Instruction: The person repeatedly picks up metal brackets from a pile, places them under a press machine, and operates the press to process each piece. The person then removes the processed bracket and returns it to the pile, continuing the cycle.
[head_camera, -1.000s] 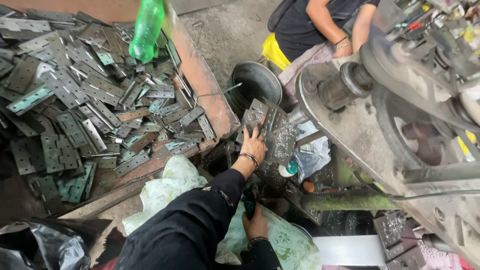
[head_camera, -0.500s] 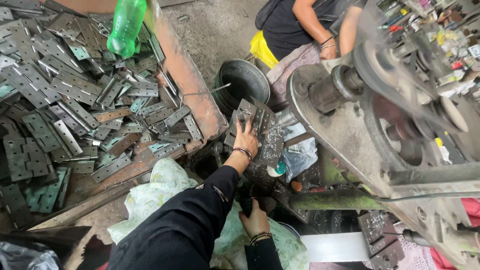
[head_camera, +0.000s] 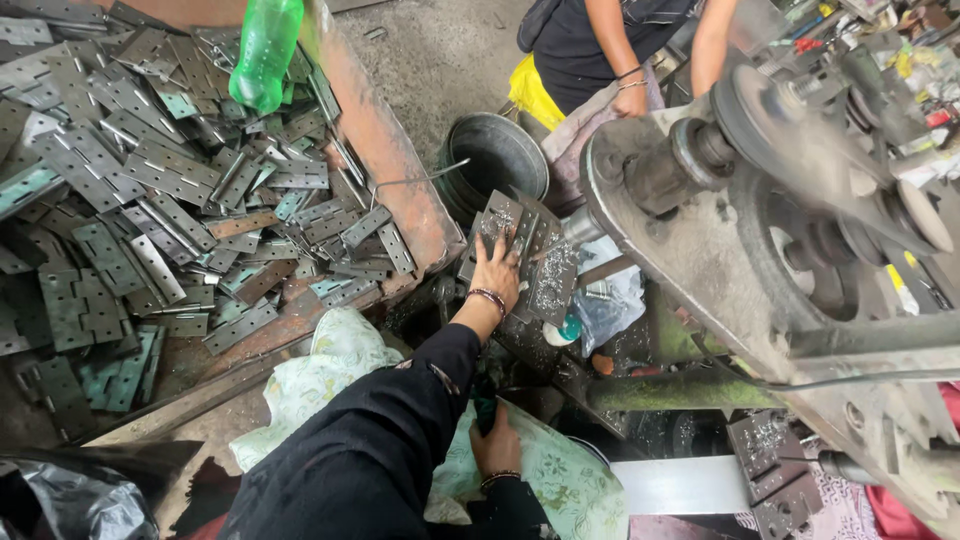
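Left hand lies with spread fingers on stiff grey perforated metal hinge plates at frame centre: heavy, sharp-edged, best lifted by the edges. Right hand, lower centre, rests on floral cloth; its fingers I cannot tell.

green plastic bottle: 1 | metal bucket: 1 | loose hinge plates: too many to count | yellow bag: 1

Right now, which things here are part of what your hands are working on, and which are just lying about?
In use:
left hand
stack of hinge plates
right hand
floral cloth

Lying about:
green bottle
metal bucket
hinge pile
black plastic bag
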